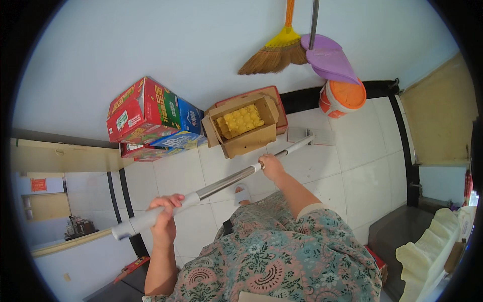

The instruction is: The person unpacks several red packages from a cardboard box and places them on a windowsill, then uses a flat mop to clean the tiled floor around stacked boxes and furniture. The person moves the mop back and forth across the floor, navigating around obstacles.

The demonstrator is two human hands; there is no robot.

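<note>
Below spreads a white-tiled floor (365, 183). A long-handled mop (225, 181) slants over it, its flat head (323, 137) near the floor's wall-side edge. Along that edge, left to right, stand stacked coloured boxes (168, 111), an open brown carton (250, 145) and a white-and-orange bucket (343, 96). The left hand (164, 211) curls its fingers around the mop's thick white grip; the right hand (272, 166) wraps its fingers around the pole, nearer the head.

Grey-green garment (261, 246) with pink florals, pale cuff (310, 210), apparently white slipper (243, 195).
</note>
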